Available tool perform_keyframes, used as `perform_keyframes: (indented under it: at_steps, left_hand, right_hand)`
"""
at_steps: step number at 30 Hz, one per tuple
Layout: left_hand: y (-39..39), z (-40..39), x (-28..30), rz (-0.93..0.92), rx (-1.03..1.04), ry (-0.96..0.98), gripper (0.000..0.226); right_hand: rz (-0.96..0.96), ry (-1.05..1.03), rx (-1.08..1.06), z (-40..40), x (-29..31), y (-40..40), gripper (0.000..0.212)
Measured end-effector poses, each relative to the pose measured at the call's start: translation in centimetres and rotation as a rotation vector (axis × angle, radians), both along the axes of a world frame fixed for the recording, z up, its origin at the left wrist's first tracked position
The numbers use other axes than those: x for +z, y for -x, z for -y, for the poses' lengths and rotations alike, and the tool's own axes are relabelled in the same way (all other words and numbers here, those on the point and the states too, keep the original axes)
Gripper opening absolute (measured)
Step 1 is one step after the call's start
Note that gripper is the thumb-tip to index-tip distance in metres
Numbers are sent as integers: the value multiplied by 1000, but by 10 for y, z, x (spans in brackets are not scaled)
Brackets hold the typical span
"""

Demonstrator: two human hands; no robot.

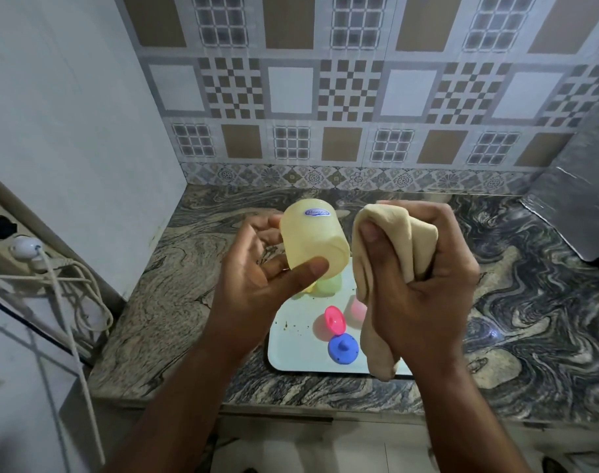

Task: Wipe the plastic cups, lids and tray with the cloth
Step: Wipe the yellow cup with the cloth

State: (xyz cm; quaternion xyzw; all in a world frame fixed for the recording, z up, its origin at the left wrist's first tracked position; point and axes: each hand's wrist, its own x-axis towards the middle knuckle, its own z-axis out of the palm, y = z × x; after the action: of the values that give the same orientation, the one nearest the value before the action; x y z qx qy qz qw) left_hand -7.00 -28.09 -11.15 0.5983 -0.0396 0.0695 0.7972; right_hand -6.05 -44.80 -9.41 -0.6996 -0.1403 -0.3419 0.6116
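My left hand holds a pale yellow plastic cup tilted on its side above the tray, thumb along its lower edge. My right hand grips a bunched beige cloth just right of the cup; one end hangs down over the tray. Below them lies a white tray carrying a pink lid, a blue lid, a green cup and a pink cup, both cups partly hidden by my hands. Small crumbs dot the tray's left part.
The tray sits on a marbled stone counter against a tiled wall. A foil-wrapped block stands at the right. A wall socket with a white plug and looped cord is at the left.
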Motion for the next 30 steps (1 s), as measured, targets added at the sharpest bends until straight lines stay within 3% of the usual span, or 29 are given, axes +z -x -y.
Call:
perform_keyframes:
  at_steps: [6,10,11,14,16,21,24,30]
  left_hand:
    - [4,-1,6,-86,-84,117,83]
    - [3,0,14,-145,-93,111,46]
    - [4,1,15,-175,-120,144,48]
    - [5,5,16,-281,-226,308,84]
    - [5,7,14,-338,-296,417,88]
    - [5,15,10,-337,-333,637,60]
    - [10,24,17,-364,-242,662,41]
    - [16,51,18,-418,-70,679,39]
  right_hand:
    - [-4,43,34,-7,-2,6,17]
    - [5,40,50,-6,-2,4,18]
    - [11,28,51,-6,-1,4,18]
    - [31,-21,73,-5,1,2,19]
    - [37,-51,101,-3,1,1,18]
    - [-14,-186,181,-2,-7,-2,11]
    - [-64,-295,188,-5,-13,-2,9]
    - [-106,-416,73,-9,-26,-2,14]
